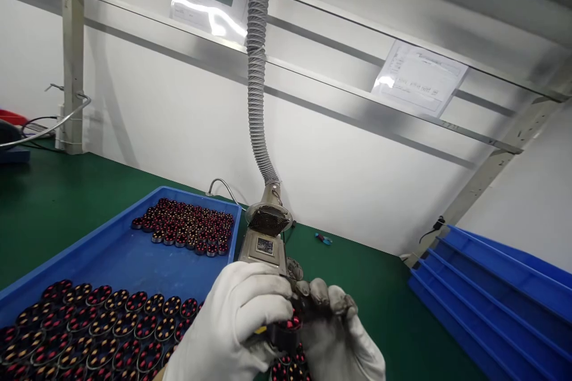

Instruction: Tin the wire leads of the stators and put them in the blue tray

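My left hand (232,315), in a white glove, has its fingers curled round a small round black part (290,324) with red pieces on its top. My right hand (342,327), in a glove with dirty fingertips, is bent close against the other side of that part; what its fingers hold, if anything, is hidden. Below my hands more round parts (295,369) with red and yellow pieces show. Just beyond my hands stands a metal device (263,247) under an extraction hood (269,217).
On the left a blue tray (129,259) holds many round parts in two groups. Stacked blue trays (496,297) stand at the right. A grey hose (257,71) hangs down to the hood. A small blue item (323,239) lies on the green table (370,268).
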A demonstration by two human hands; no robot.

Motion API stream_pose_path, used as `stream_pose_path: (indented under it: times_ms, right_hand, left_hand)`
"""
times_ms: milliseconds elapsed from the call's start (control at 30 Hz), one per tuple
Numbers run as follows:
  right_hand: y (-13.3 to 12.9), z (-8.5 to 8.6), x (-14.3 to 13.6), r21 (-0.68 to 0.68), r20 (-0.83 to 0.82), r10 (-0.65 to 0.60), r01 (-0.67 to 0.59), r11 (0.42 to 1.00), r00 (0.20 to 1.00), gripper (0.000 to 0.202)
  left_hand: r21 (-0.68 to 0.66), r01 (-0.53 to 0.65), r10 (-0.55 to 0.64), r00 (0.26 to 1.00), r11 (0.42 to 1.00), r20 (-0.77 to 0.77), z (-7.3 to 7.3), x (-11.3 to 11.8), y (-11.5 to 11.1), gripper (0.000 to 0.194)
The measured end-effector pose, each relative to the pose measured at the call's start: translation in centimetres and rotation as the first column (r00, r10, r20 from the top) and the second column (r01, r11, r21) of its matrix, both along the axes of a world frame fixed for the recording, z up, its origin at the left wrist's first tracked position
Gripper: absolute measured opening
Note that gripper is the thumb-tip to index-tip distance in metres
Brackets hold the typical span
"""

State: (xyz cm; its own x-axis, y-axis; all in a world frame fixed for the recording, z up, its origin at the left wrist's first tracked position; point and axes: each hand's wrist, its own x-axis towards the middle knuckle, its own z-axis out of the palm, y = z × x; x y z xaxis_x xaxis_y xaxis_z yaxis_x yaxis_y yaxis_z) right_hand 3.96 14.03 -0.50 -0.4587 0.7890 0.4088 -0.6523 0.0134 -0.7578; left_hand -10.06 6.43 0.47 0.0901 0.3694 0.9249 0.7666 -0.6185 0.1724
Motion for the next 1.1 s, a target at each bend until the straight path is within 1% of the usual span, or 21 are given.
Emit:
stream_pose_path:
  times_ms: [33, 67, 133, 167, 200, 300, 367, 433, 500, 533, 567, 600, 667, 700, 733, 767, 800, 867, 933, 1033, 1100]
  right_hand:
    - [-0.1, 0.1, 0.2, -0.004, 0.035, -0.016, 0.016, 1.0, 0.999, 0.021]
    - [-0.2, 0.2, 0.4, 0.03, 0.104, -0.056, 0.054, 0.998, 0.993, 0.023]
    - [-0.7, 0.1, 0.4, 0.143, 0.237, -0.172, 0.14, 0.98, 0.956, 0.027]
    - [-1.0, 0.1, 0.2, 0.187, 0.279, -0.224, 0.176, 0.967, 0.934, 0.028]
    - [-1.3, 0.0, -0.1, 0.214, 0.285, -0.269, 0.213, 0.953, 0.92, 0.027]
    - [-1.8, -0.5, -1.3, 0.229, 0.175, -0.365, 0.323, 0.918, 0.915, 0.022]
    - [-1.6, -0.9, -1.5, 0.185, 0.054, -0.45, 0.434, 0.882, 0.891, 0.018]
    - [-1.0, -1.3, -1.1, 0.1, -0.047, -0.559, 0.561, 0.822, 0.828, 0.015]
    - [-0.5, -1.7, -0.2, 0.024, -0.078, -0.67, 0.673, 0.739, 0.738, 0.015]
    - [-0.3, -1.8, 0.1, 0.014, -0.058, -0.689, 0.69, 0.723, 0.723, 0.015]
    - [-0.3, -1.8, 0.3, 0.021, -0.018, -0.67, 0.671, 0.741, 0.742, 0.016]
    - [-0.4, -1.7, 0.3, 0.033, 0.033, -0.611, 0.61, 0.792, 0.791, 0.019]
    - [-0.9, -1.6, -0.3, 0.025, 0.135, -0.388, 0.388, 0.921, 0.912, 0.028]
    - [-1.2, -1.5, -0.9, -0.003, 0.168, -0.265, 0.269, 0.963, 0.95, 0.031]
    - [-1.5, -1.5, -1.5, -0.037, 0.181, -0.166, 0.175, 0.984, 0.969, 0.033]
    - [-1.6, -1.5, -2.1, -0.065, 0.182, -0.095, 0.108, 0.992, 0.979, 0.032]
    - [-1.7, -1.6, -2.6, -0.086, 0.178, -0.052, 0.068, 0.994, 0.983, 0.03]
    - [-1.7, -1.9, -3.2, -0.116, 0.167, -0.015, 0.034, 0.993, 0.986, 0.027]
    - [-1.5, -2.2, -3.3, -0.137, 0.161, 0.007, 0.016, 0.991, 0.987, 0.026]
    - [-1.5, -2.5, -3.2, -0.176, 0.143, 0.054, -0.028, 0.984, 0.988, 0.028]
    - [-1.7, -2.4, -3.1, -0.203, 0.124, 0.084, -0.057, 0.978, 0.989, 0.029]
  left_hand:
    - [-0.029, -0.003, 0.003, 1.0, 1.0, 0.015, 0.0, -0.1, -0.1, 0.007]
    - [-0.052, -0.01, 0.011, 1.0, 0.999, 0.025, -0.1, -0.2, -0.2, 0.009]
    - [-0.07, -0.023, 0.024, 0.999, 0.997, 0.025, -0.1, -0.3, -0.4, 0.016]
    - [-0.066, -0.025, 0.026, 1.0, 0.998, 0.014, -0.1, -0.3, -0.4, 0.018]
    - [-0.051, -0.033, 0.033, 0.999, 0.998, 0.001, -0.1, -0.3, -0.3, 0.018]
    - [0.061, -0.104, 0.107, 0.993, 0.993, -0.057, -0.2, -0.1, -0.1, 0.019]
    - [0.127, -0.163, 0.177, 0.979, 0.978, -0.105, -0.3, -0.1, 0.0, 0.026]
    - [0.133, -0.198, 0.216, 0.966, 0.971, -0.142, -0.3, -0.1, -0.1, 0.032]
    - [0.129, -0.214, 0.232, 0.962, 0.968, -0.144, -0.2, -0.2, -0.3, 0.025]
    - [0.131, -0.221, 0.238, 0.962, 0.967, -0.132, -0.1, -0.2, -0.3, 0.019]
    - [0.133, -0.228, 0.243, 0.963, 0.965, -0.115, -0.1, -0.2, -0.3, 0.014]
    - [0.138, -0.235, 0.249, 0.964, 0.962, -0.096, -0.1, -0.2, -0.3, 0.011]
    - [0.133, -0.253, 0.263, 0.963, 0.958, -0.061, -0.2, -0.1, -0.2, 0.014]
    - [0.132, -0.258, 0.266, 0.963, 0.957, -0.046, -0.3, 0.0, -0.1, 0.016]
    - [0.125, -0.256, 0.262, 0.965, 0.958, -0.032, -0.4, 0.0, 0.0, 0.018]
    - [0.106, -0.25, 0.253, 0.968, 0.962, -0.013, -0.4, 0.1, 0.1, 0.02]
    - [0.071, -0.23, 0.23, 0.973, 0.971, 0.013, -0.5, 0.1, 0.1, 0.022]
    - [-0.035, -0.149, 0.151, 0.986, 0.988, 0.07, -0.5, -0.1, 0.1, 0.025]
    - [-0.122, -0.038, 0.05, 0.994, 0.992, 0.101, -0.4, -0.4, -0.1, 0.021]
    - [-0.156, 0.113, -0.089, 0.984, 0.981, 0.153, -0.2, -0.9, -0.2, 0.013]
    - [-0.187, 0.206, -0.151, 0.95, 0.96, 0.273, -0.2, -1.2, -0.2, 0.018]
